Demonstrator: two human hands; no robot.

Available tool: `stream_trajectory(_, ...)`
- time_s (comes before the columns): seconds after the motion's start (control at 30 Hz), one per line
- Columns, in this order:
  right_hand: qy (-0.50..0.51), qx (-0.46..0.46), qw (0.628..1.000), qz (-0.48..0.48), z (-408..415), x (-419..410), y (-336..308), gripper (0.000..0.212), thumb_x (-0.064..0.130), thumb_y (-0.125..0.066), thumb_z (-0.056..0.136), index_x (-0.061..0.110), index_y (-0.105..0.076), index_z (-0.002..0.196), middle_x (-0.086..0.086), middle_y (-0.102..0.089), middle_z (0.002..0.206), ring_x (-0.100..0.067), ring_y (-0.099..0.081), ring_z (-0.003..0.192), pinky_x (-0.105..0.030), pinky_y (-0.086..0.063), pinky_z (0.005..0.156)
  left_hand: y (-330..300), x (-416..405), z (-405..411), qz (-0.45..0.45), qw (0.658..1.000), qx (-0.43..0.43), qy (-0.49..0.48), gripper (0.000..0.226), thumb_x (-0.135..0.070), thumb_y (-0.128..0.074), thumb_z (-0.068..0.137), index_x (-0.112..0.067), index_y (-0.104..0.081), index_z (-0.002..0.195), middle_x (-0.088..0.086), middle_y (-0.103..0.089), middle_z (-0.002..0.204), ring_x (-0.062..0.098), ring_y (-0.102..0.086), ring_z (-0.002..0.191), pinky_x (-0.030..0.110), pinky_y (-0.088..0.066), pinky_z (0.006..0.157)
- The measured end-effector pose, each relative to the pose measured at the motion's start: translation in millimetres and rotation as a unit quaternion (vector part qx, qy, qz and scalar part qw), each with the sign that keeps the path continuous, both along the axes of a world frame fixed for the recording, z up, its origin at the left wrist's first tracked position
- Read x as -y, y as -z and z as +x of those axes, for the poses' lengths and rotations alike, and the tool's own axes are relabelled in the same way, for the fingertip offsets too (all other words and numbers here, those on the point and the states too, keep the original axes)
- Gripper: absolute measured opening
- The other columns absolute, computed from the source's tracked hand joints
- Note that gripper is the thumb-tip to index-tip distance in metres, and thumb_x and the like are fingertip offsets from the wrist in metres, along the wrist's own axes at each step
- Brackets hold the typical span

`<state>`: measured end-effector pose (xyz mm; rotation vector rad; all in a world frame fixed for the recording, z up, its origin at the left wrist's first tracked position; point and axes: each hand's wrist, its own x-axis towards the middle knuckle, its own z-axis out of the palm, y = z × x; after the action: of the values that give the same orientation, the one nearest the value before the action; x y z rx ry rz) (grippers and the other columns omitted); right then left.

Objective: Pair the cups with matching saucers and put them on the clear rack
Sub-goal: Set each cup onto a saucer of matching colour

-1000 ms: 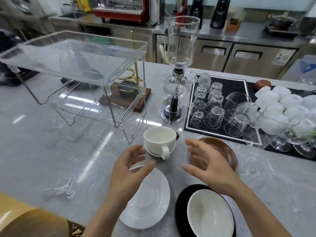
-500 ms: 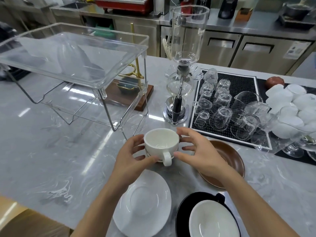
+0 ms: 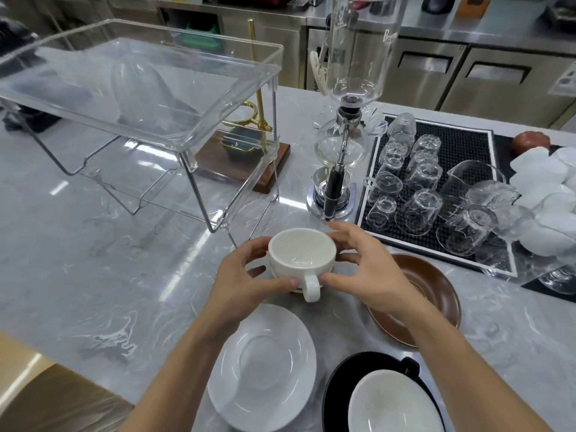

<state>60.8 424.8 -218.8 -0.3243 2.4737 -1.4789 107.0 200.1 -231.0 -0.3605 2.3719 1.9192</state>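
A cream cup with its handle toward me sits on a small matching saucer that my fingers mostly hide. My left hand grips the saucer's left edge and my right hand grips its right edge. The clear rack stands at the back left, its top tray bare. A bare white saucer lies near me, a brown saucer lies partly under my right wrist, and a white-lined cup sits on a black saucer at the bottom edge.
A glass siphon coffee maker stands just behind the cup. A black mat to the right holds several upturned glasses. White cups are piled at the far right. A wooden base with a brass stand sits behind the rack.
Both hands moved forward from open above the counter and closed around the cream cup's saucer. The view has moved closer to the cup.
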Motion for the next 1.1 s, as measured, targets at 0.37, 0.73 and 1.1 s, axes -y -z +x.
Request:
stream_trajectory(0.37, 0.018, -0.009, 0.999, -0.041, -1.3, 4.2, -7.2, 0.085, 0.009, -0.092, 0.065, 0.016, -0.052, 0.14, 0.006, -0.062, 0.131, -0.009, -0.062, 0.115, -0.034, -0.052, 0.105, 0.7, -0.7, 1.3, 0.021, 0.999, -0.035, -0.016, 0.072, -0.019, -0.098, 0.047, -0.032, -0.074, 0.114, -0.01, -0.077, 0.114, 0.008, -0.068, 0.114, 0.045, -0.048, 0.111)
stream_trajectory(0.73, 0.0, -0.029, 0.994, -0.106, 8.9, 14.4, -27.7, 0.075, -0.006, -0.087, 0.068, 0.009, -0.054, 0.134, -0.002, -0.063, 0.128, -0.009, -0.061, 0.119, -0.018, -0.051, 0.099, -23.0, 10.3, 23.3, 0.078, 0.994, -0.068, -0.026, 0.078, -0.023, -0.099, 0.046, -0.035, -0.072, 0.118, -0.009, -0.075, 0.12, 0.013, -0.071, 0.114, 0.036, -0.059, 0.096)
stream_trajectory(1.1, -0.065, -0.037, 0.995, -0.072, 49.0, 33.1, -34.7, 0.08, 0.008, -0.092, 0.065, 0.022, -0.053, 0.133, 0.008, -0.062, 0.124, -0.005, -0.063, 0.109, -0.019, -0.055, 0.094, -18.7, 29.1, 77.5, 0.093, 0.991, -0.084, -0.038, 0.081, -0.025, -0.102, 0.048, -0.034, -0.07, 0.121, -0.007, -0.073, 0.126, 0.018, -0.072, 0.116, 0.037, -0.062, 0.091)
